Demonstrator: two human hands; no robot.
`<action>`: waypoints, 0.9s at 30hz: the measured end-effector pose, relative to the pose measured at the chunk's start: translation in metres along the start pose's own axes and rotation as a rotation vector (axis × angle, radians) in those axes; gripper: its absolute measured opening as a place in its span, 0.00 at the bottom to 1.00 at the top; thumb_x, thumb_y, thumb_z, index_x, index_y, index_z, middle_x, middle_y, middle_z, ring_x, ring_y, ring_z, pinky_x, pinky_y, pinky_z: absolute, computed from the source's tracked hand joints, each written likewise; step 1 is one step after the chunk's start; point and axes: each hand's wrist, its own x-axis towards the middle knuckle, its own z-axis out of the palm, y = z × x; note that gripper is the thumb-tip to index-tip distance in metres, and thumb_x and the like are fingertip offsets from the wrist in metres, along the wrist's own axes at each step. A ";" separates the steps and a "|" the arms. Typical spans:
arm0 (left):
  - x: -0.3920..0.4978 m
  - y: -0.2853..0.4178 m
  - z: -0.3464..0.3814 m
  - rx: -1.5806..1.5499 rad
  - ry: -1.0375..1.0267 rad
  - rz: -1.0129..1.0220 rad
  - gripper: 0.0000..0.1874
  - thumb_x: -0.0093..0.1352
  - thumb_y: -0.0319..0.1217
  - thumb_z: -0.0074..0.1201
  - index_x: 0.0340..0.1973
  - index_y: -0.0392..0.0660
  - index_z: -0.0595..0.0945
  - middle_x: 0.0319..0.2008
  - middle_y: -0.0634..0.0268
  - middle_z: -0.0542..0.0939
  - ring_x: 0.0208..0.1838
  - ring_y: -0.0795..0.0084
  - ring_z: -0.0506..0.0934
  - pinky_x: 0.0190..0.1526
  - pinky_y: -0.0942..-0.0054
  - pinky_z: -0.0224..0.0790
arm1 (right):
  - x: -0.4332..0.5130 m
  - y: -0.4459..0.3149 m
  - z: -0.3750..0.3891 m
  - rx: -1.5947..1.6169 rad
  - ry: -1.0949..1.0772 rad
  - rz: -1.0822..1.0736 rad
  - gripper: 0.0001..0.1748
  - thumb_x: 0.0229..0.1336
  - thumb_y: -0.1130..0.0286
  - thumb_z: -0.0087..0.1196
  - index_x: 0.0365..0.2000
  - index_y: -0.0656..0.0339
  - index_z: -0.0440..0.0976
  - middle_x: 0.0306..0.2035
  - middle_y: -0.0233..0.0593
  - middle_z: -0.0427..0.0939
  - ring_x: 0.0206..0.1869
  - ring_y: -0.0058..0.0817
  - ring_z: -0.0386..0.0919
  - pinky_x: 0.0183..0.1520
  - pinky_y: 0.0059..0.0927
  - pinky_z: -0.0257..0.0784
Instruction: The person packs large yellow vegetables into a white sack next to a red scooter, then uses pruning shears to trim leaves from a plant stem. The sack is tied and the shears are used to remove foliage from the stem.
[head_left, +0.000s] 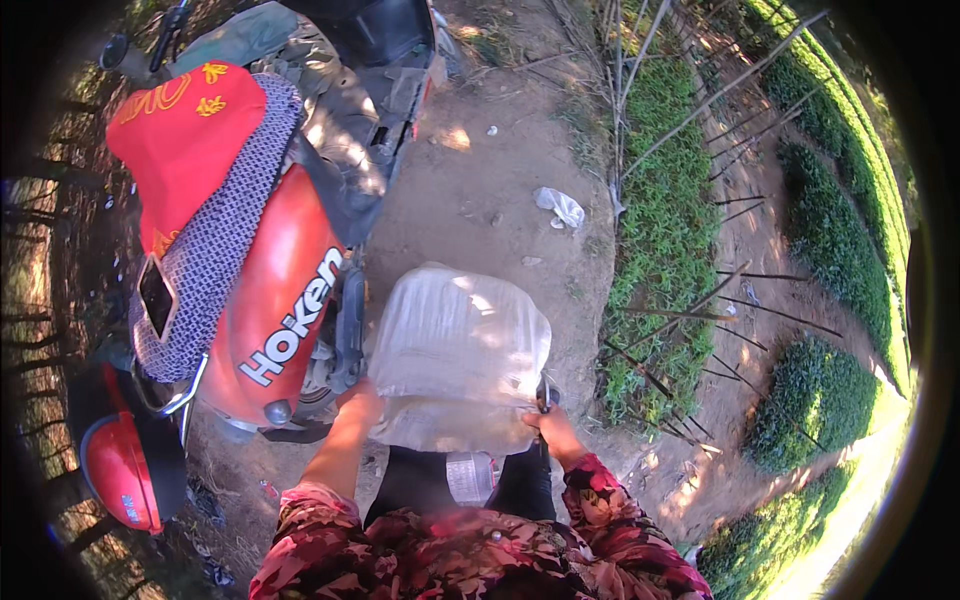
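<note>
A pale, padded-looking item under a wrinkled translucent cover lies in front of my body, over my thighs. My left hand grips its near left edge. At the near right corner, my right hand grips the edge, beside a dark object that I cannot identify. The underside of the item is hidden. A whitish object with a woven or ribbed look shows between my dark-clad legs.
On the left stands a red scooter, its patterned seat cover partly under a red cloth. A red helmet is at its rear. A crumpled plastic bag lies on dirt. Thin sticks and green plants stand right.
</note>
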 end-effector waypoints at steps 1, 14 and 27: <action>-0.007 -0.004 -0.003 -0.192 0.016 0.068 0.23 0.65 0.39 0.61 0.52 0.41 0.76 0.47 0.52 0.82 0.51 0.58 0.81 0.52 0.61 0.72 | -0.011 -0.001 0.003 0.090 -0.005 -0.004 0.13 0.54 0.74 0.61 0.41 0.61 0.77 0.26 0.29 0.77 0.22 0.22 0.73 0.20 0.27 0.67; -0.179 -0.063 -0.024 -1.640 -0.222 0.187 0.04 0.65 0.26 0.59 0.31 0.45 0.78 0.32 0.65 0.79 0.38 0.71 0.77 0.44 0.68 0.72 | -0.234 -0.107 -0.005 0.171 0.014 0.043 0.13 0.46 0.83 0.59 0.35 0.62 0.71 0.28 0.36 0.78 0.25 0.27 0.78 0.30 0.29 0.73; -0.186 0.029 -0.134 -1.415 -0.268 0.648 0.04 0.64 0.24 0.61 0.31 0.43 0.80 0.31 0.70 0.78 0.38 0.78 0.75 0.44 0.79 0.66 | -0.281 -0.149 -0.013 0.169 0.255 -0.007 0.18 0.48 0.80 0.58 0.42 0.61 0.68 0.31 0.38 0.76 0.24 0.29 0.75 0.21 0.28 0.71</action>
